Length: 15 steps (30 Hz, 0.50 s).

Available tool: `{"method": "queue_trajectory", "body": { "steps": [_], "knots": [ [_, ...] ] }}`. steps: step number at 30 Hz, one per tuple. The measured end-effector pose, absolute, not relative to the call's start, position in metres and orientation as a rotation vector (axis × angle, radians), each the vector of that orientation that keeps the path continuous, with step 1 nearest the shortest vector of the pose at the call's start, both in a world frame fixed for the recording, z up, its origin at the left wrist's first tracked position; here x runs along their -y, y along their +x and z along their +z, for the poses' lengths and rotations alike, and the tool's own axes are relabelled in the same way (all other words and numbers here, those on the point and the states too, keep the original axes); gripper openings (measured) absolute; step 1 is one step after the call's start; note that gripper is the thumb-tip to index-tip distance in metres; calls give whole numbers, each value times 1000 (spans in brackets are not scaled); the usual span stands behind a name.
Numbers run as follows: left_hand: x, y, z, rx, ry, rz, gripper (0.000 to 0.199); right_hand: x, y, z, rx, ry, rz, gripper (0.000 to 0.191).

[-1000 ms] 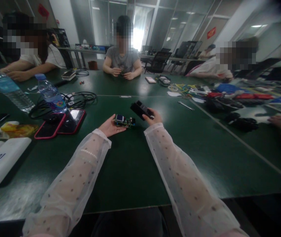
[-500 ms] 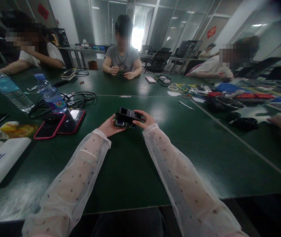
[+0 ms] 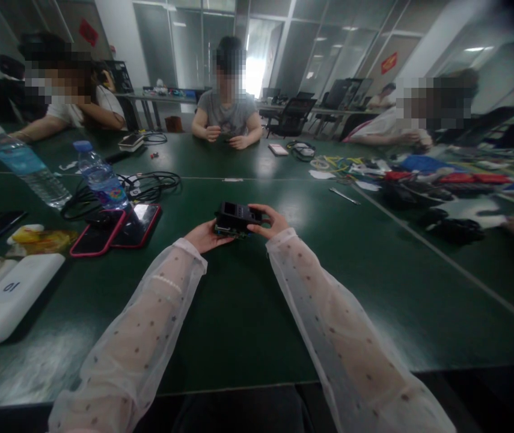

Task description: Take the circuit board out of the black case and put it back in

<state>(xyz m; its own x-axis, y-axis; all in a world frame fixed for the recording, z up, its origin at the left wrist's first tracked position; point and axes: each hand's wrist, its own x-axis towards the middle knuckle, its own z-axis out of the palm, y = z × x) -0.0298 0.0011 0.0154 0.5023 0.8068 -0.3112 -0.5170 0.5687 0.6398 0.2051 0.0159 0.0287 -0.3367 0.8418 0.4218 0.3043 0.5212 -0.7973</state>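
My right hand (image 3: 271, 221) grips the right end of a black plastic housing (image 3: 237, 211) that has a rectangular window and a row of small slots. Directly beneath it is a green circuit board (image 3: 232, 231), its near edge showing below the housing. My left hand (image 3: 205, 236) holds the board at its left end, with fingers under it. The two parts lie close against each other; whether they are joined I cannot tell. Sheer white dotted sleeves cover both forearms.
Two phones (image 3: 98, 233) with red edges, water bottles (image 3: 98, 177), black cables (image 3: 160, 183) and a white power bank (image 3: 22, 294) lie to the left. Tangled wires and parts (image 3: 446, 174) fill the right side. Several people sit around the green table (image 3: 238, 337).
The black housing has come down closer onto the circuit board, and less of the board shows. Both hands keep their hold. The whole view has shifted slightly.
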Motion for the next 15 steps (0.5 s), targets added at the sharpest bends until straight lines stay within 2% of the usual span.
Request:
{"method": "queue_trajectory", "body": {
  "steps": [9,13,15],
  "knots": [
    [2,-32,18,-646,449,900,47,-15,199,19,1942,-964,754,58],
    [1,-30,21,-727,448,871,68,-17,193,2,1960,-1025,753,55],
    [2,-28,23,-738,490,845,66,-18,192,-5,1951,-1059,769,54]
  ]
}}
